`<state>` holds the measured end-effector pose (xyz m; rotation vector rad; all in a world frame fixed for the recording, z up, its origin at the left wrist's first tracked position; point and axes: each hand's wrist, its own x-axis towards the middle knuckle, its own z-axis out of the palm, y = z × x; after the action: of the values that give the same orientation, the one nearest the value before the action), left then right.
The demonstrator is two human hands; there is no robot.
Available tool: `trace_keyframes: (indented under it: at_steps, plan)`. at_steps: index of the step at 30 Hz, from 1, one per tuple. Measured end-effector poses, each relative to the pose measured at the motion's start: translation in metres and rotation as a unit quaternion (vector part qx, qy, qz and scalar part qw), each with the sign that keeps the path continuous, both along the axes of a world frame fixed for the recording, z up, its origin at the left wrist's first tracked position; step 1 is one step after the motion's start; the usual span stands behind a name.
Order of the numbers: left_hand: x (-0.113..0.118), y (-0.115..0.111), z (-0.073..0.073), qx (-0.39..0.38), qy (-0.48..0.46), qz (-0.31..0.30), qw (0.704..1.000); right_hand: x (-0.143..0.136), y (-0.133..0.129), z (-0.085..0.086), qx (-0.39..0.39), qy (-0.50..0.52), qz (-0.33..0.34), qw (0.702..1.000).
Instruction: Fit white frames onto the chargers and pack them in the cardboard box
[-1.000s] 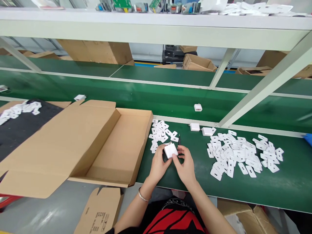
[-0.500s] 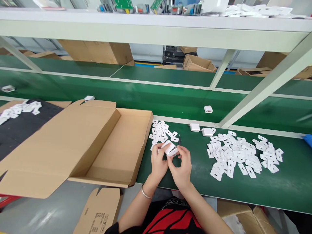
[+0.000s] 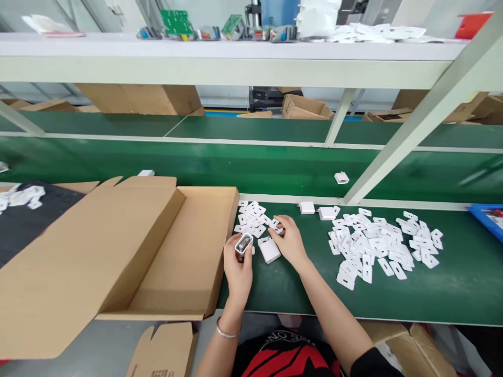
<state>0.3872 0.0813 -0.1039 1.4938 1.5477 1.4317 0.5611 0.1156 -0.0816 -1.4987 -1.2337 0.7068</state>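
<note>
My left hand (image 3: 238,267) is closed around a small white plastic housing (image 3: 244,244), held with its open end up. Grey and reddish parts show inside that end. Just right of it, a white charger-like block (image 3: 269,250) lies on the green table. Beyond the block, my right hand (image 3: 288,238) reaches to the right edge of a small pile of white cover plates (image 3: 251,215). Its thumb and fingertips close on one slotted plate (image 3: 275,225), which they partly hide.
An open cardboard box (image 3: 184,251) stands at my left. Bigger heaps of white plates (image 3: 373,243) spread to the right. White blocks (image 3: 307,208) sit by the back rail, under a slanted shelf post (image 3: 404,131). A blue tray (image 3: 487,220) is at far right.
My hands, together on a white block before, have separated. The left now holds an open housing upright; the right has moved to the small plate pile. A white block now lies between them.
</note>
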Motion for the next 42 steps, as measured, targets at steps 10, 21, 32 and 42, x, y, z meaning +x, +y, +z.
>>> trace_keyframes:
  at_steps: [10, 21, 32, 42]
  plan:
    - [0.019, -0.019, 0.033, -0.038, -0.256, -0.164, 0.952, 0.152, -0.089, -0.041, -0.085, -0.432, -0.244, 0.864]
    - [0.035, -0.028, 0.031, -0.063, -0.252, -0.311, 0.914, 0.159, -0.088, -0.035, -0.065, -0.36, -0.077, 0.927]
    - [0.03, -0.033, 0.037, -0.01, -0.144, -0.322, 0.936, 0.13, -0.091, 0.015, -0.047, -0.153, -0.078, 0.984]
    - [0.048, -0.026, 0.044, 0.057, 0.029, -0.335, 0.94, 0.022, -0.105, 0.07, 0.007, 0.079, -0.018, 0.997]
